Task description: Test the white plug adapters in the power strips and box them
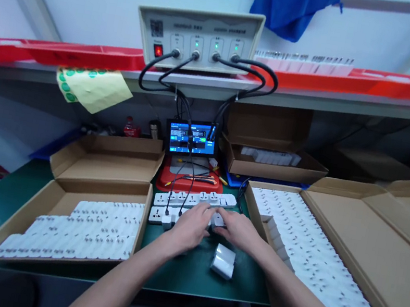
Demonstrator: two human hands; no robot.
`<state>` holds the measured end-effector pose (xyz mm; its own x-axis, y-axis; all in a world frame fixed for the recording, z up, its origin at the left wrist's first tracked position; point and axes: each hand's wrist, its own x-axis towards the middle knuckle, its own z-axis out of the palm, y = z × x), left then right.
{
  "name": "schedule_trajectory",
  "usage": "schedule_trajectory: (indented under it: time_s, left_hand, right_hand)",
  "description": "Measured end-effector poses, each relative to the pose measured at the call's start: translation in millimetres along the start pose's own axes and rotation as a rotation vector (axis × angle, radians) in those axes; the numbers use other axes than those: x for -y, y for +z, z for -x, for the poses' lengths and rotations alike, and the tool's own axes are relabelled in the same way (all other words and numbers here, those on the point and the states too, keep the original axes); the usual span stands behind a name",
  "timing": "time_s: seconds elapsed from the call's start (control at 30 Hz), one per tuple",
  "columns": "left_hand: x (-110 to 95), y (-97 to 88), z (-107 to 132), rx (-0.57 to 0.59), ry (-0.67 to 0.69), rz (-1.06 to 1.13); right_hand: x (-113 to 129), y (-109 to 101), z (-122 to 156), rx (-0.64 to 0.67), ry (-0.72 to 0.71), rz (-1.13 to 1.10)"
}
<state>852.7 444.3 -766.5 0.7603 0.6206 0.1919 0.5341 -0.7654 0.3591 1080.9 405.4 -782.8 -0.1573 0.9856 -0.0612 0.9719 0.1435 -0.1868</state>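
Two white power strips lie side by side on the green mat; the near one (158,214) carries a plugged-in white charger with a black cable. My left hand (192,225) rests over the near strip's middle, fingers curled down on a white charger there. My right hand (237,229) sits just to its right, fingers closed round a small white charger (218,220) at the strip's end. The far power strip (197,199) holds black plugs. Two loose white chargers (223,261) lie on the mat just below my right wrist.
An open cardboard box (63,192) of white chargers sits at left, another (338,209) at right. Behind the strips stand a small lit screen (191,139) on a red base, a beige tester (197,36) with black cables on the shelf, and a box (267,162) at the back.
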Motion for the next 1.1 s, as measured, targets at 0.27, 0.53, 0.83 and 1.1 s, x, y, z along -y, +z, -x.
schedule_trajectory:
  time_s: [0.27,0.53,0.83,1.1]
  left_hand:
    - [62.4,-37.7,70.1,-0.706,-0.193,0.220]
    - [97.4,-28.0,63.7,-0.401,-0.183,0.280]
    - [94.9,-31.1,59.1,-0.263,-0.227,0.157]
    - [95.6,-29.9,57.0,-0.241,-0.237,-0.007]
  right_hand:
    - [43.0,-1.5,-27.0,-0.250,-0.255,-0.181]
    - [94.9,29.9,-77.9,-0.277,-0.229,-0.270]
    - [83.5,29.5,-75.8,-0.341,-0.140,-0.294]
    - [-16.9,-23.8,-32.4,-0.205,-0.040,-0.474]
